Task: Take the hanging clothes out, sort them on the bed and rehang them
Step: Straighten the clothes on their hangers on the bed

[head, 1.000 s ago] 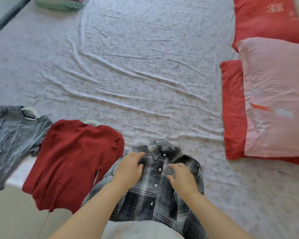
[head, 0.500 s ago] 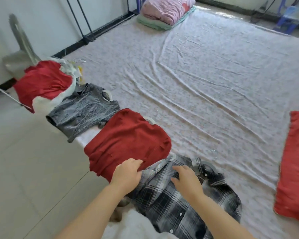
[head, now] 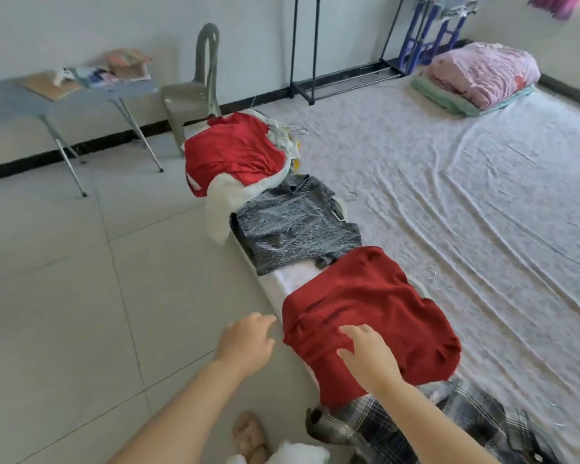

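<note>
Both hands have left the plaid shirt point(head: 456, 426) for the red sweater point(head: 365, 309) lying at the edge of the bed point(head: 482, 195): right hand point(head: 369, 354) rests on it, grip apart; left hand point(head: 245, 343) hovers beside, grip apart, empty. Dragging its overhanging hem could pull it off

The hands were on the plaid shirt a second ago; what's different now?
Both hands left the plaid shirt and moved left to the dark red sweater. The right hand now rests on it, fingers spread; the left hand hovers open beside its edge, holding nothing. The view swung left too. The shirt, sweater and grey top lie in the same row along the bed edge.
</note>
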Tool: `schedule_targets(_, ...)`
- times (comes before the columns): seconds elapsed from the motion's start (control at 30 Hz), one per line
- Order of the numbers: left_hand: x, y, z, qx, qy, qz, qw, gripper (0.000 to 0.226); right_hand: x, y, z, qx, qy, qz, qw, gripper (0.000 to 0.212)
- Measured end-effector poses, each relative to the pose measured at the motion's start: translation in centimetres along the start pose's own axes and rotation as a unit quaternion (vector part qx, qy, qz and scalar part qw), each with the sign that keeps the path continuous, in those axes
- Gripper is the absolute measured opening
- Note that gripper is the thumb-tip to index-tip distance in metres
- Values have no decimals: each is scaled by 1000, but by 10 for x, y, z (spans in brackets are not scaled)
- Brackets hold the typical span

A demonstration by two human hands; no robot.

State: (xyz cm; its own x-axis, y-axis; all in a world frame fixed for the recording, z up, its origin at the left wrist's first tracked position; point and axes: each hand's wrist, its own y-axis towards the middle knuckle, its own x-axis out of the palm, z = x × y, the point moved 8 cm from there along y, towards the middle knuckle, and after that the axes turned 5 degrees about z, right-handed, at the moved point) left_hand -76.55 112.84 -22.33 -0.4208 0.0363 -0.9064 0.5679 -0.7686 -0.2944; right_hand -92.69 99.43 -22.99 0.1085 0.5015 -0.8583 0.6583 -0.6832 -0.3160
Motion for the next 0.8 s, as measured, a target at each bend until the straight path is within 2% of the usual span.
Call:
schedule_targets(0.2,-40,6,-112,-74,-29,21,997,46,28,50,-110,-63,-51,-36,996,42)
schedule_targets(0.43,-63,38,-194,-129,-55,26,990,46,50,120,-198,-118,-84,-71,987,41)
schedule_targets(0.8,-162,191,-296,-156,-37,45,986,47,52,299,-312,-135,-67,-110,982,41)
